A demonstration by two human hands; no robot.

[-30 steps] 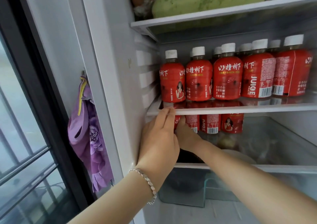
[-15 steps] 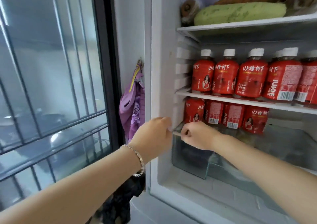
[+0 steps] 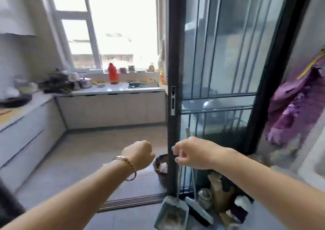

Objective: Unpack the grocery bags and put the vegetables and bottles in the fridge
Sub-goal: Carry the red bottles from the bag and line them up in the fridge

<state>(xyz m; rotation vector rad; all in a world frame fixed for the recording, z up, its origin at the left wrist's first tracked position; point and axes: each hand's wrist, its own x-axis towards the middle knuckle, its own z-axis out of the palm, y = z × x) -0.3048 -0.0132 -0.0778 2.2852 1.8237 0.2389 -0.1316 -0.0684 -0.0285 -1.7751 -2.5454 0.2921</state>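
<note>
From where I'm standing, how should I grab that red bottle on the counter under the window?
Take the red bottle round its wide body, below the narrow neck, coming from the front, the room side. It stands upright on the counter, and the window sill runs close behind it, so a sideways grip from the front looks easiest.

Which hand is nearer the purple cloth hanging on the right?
Right. The right hand is left of and below the purple cloth; the left hand lies farther left, left of the door frame.
</note>
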